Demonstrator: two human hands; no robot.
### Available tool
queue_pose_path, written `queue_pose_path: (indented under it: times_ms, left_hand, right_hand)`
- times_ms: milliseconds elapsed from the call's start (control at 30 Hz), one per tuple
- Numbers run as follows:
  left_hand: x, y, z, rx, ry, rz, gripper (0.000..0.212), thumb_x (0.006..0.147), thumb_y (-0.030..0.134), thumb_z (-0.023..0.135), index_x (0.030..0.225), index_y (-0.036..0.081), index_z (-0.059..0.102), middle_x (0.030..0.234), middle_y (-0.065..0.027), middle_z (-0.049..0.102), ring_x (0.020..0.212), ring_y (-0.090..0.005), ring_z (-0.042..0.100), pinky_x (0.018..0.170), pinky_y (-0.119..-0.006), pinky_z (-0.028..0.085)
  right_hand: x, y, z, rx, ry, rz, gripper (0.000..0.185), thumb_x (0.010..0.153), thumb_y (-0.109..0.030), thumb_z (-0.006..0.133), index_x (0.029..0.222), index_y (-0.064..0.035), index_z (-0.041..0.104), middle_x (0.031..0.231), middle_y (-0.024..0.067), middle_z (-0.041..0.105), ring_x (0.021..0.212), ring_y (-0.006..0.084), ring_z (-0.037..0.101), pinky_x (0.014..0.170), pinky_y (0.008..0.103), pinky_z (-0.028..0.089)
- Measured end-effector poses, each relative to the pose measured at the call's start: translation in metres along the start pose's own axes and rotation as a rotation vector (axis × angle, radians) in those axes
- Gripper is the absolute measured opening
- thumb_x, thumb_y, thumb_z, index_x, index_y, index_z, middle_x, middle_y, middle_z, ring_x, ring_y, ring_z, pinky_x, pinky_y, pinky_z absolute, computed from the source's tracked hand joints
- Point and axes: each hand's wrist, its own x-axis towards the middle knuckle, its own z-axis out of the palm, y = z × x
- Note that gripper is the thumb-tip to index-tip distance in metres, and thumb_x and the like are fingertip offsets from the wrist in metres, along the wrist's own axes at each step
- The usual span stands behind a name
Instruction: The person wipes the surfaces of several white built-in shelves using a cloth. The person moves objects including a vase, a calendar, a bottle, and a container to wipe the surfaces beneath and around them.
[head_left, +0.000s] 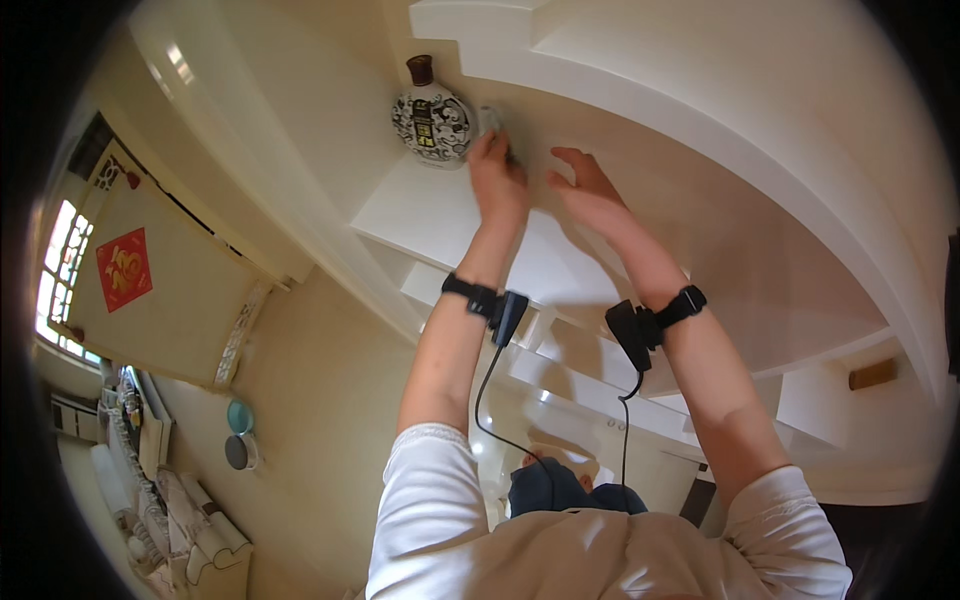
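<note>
A round, patterned black-and-white bottle (433, 124) with a dark brown cap stands on a white shelf (420, 199). Just right of it, my left hand (499, 176) grips a small, pale, translucent object (489, 118); motion blur hides what it is. A darker bit shows by the fingers, also too blurred to name. My right hand (589, 184) hangs apart from the left, a short way to its right, with thumb and fingers spread and nothing in them. Behind it is the beige back wall of the shelf unit.
A curved white shelf edge (645, 97) arches above my hands. Lower shelves lie beneath my arms, and a small brown block (873, 374) rests at the right. Far left are a red paper decoration (124, 269), a sofa (202, 525) and a teal stool (240, 416).
</note>
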Motion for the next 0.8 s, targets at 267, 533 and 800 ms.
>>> queue_pose_path:
  times_ms: [267,533,800]
  left_hand:
    - [-0.006,-0.117,-0.079,0.378,-0.048,-0.321,0.054,0.077,-0.002,0.054,0.13,-0.004,0.049,0.134,-0.0291,0.045,0.116,-0.0427,0.047,0.103,-0.044,0.037]
    - [0.033,-0.195,-0.053,-0.159,-0.201,-0.388,0.081,0.071,0.011,0.079,0.136,-0.01,0.036,0.135,-0.0306,0.044,0.123,-0.0409,0.046,0.103,-0.042,0.04]
    - [0.042,-0.166,-0.044,-0.244,-0.169,-0.6,0.078,0.069,0.011,0.085,0.128,-0.012,0.041,0.122,-0.0252,0.056,0.109,-0.0289,0.059,0.087,-0.036,0.052]
  right_hand:
    - [0.041,0.024,0.073,-0.044,-0.147,0.115,0.053,0.088,-0.03,0.059,0.132,-0.0014,0.048,0.131,0.0247,0.051,0.117,0.0379,0.054,0.097,0.0399,0.044]
    - [0.036,0.009,0.113,-0.43,-0.237,-0.032,0.074,0.086,-0.037,0.061,0.145,-0.0036,0.03,0.136,0.0188,0.05,0.123,0.0351,0.051,0.1,0.0492,0.041]
    - [0.037,-0.004,0.106,-0.382,-0.248,0.094,0.084,0.086,-0.041,0.061,0.15,-0.0043,0.019,0.145,0.0178,0.042,0.128,0.0343,0.047,0.101,0.0526,0.039]
